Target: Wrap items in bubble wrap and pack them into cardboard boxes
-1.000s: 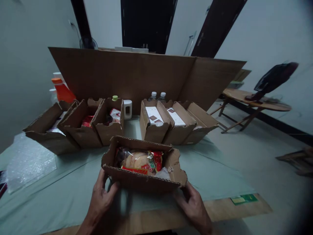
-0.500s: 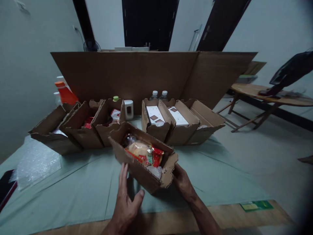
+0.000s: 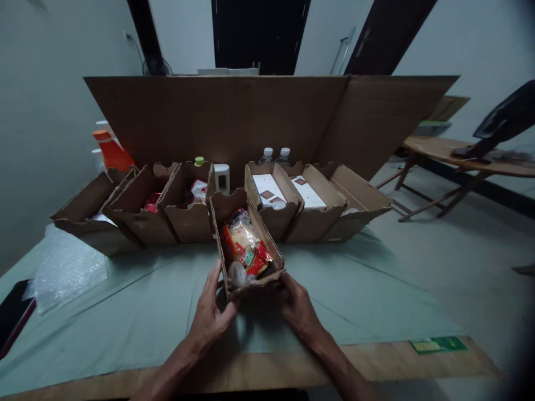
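Between my two hands is an open-topped cardboard box (image 3: pixel 265 228), its near end raised slightly over the cloth. Inside lie a red and clear packet of food (image 3: pixel 246 245) and some crumpled clear plastic (image 3: pixel 238 273). My left hand (image 3: pixel 213 309) grips the near left corner, thumb at the front and fingers along the side. At the near right corner my right hand (image 3: pixel 296 306) holds the box, its fingertips partly hidden beneath. The box's far end points at the gap in the row of boxes, in front of a white container (image 3: pixel 221 178).
More cardboard boxes stand left (image 3: pixel 137 217) and right (image 3: pixel 309 217) of the gap, two holding white cartons. Behind them rises a cardboard screen (image 3: pixel 217 117). Bubble wrap (image 3: pixel 71 267) and a dark phone-like object (image 3: pixel 14 317) lie left; an orange-capped bottle (image 3: pixel 112 151) stands behind.
The held box has turned from slanting across to pointing nearly straight away from me, and its far end moved toward the gap. Both hands turned with it.
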`<state>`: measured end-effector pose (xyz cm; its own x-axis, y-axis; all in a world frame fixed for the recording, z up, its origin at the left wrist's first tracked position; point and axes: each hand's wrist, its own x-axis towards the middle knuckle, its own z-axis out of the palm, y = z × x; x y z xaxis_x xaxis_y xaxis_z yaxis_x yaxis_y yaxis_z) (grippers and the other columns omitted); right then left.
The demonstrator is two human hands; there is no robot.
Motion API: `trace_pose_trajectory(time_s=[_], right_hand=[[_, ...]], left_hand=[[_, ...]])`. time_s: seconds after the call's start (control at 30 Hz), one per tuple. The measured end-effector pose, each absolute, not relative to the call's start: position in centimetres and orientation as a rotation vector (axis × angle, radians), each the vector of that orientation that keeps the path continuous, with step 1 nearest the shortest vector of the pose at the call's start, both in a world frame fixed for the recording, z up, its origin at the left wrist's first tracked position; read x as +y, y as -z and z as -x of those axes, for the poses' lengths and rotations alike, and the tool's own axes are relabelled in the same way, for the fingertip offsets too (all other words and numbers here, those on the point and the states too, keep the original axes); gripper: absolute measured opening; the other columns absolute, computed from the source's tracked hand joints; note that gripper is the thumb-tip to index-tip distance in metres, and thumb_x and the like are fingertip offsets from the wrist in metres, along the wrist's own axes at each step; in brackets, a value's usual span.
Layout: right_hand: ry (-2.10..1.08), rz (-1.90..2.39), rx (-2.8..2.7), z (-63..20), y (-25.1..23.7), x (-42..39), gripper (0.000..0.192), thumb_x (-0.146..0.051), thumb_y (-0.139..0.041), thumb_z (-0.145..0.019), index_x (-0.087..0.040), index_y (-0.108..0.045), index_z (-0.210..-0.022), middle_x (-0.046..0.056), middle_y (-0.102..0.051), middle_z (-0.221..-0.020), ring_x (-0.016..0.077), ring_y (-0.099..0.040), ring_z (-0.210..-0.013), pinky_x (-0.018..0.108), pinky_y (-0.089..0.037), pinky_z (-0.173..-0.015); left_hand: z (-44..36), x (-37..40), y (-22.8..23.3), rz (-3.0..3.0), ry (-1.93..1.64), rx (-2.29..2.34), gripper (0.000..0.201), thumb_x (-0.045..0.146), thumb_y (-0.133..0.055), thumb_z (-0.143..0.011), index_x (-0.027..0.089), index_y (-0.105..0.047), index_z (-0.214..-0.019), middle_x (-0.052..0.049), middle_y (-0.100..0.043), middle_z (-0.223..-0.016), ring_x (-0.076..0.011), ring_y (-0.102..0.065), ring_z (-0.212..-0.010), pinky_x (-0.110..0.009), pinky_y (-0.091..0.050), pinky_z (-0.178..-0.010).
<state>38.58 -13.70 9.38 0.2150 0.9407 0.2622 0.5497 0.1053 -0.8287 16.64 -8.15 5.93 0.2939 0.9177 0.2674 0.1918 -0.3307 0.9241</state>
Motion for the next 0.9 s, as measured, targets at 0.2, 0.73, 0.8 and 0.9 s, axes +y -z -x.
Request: trace_pose_trajectory(time_s=[0.2, 0.73, 0.8, 0.9], right_hand=[[-0.433, 1.568, -1.524, -38.8, -6.0, -11.7, 0.031, -0.024, -0.055, -0.088, -0.02, -0.069, -0.115, 0.01, -0.074, -0.114, 0.0234, -0.071, -0.105, 0.038, -0.057, -0.093], [-0.365, 1.609, -1.679, -38.3, -5.2, -12.7, 0.025, -0.015, -0.052, -0.091, -0.021, -0.072, -0.106, 0.011, -0.071, -0.122, 0.0232, -0.065, -0.114, 0.041, -0.054, -0.1], [-0.357, 1.618, -1.684, -38.2, -5.3, -13.0, 0.026, -0.013, -0.053, -0.09, -0.02, -0.072, -0.106, 0.011, -0.07, -0.123, 0.0228, -0.064, -0.115, 0.04, -0.053, -0.1], [-0.342, 1.644, -1.692, -37.9, -5.3, -13.4, 0.025, -0.011, -0.057, -0.088, -0.02, -0.072, -0.106, 0.009, -0.07, -0.123, 0.0214, -0.063, -0.114, 0.038, -0.05, -0.103]], left_hand=[[-15.8, -2.8, -7.0, -1.836, -1.119, 1.163, 0.042, 0.031, -0.058, -0.087, 0.02, -0.061, -0.127, -0.009, -0.066, -0.114, -0.0193, -0.067, -0.097, -0.029, -0.057, -0.078], [-18.6, 3.4, -8.9, -1.918, -0.97, 1.625, 0.037, 0.032, -0.053, -0.09, 0.016, -0.07, -0.118, -0.01, -0.078, -0.096, -0.0196, -0.069, -0.076, -0.028, -0.048, -0.071], [-17.1, 1.8, -7.7, -1.919, -1.032, 1.533, 0.041, 0.037, -0.053, -0.089, 0.016, -0.07, -0.12, -0.011, -0.078, -0.104, -0.0225, -0.072, -0.083, -0.032, -0.054, -0.078], [-13.9, -1.5, -4.5, -2.125, -1.053, 1.388, 0.037, 0.046, -0.058, -0.085, 0.025, -0.076, -0.11, -0.008, -0.079, -0.103, -0.028, -0.075, -0.087, -0.038, -0.059, -0.075]])
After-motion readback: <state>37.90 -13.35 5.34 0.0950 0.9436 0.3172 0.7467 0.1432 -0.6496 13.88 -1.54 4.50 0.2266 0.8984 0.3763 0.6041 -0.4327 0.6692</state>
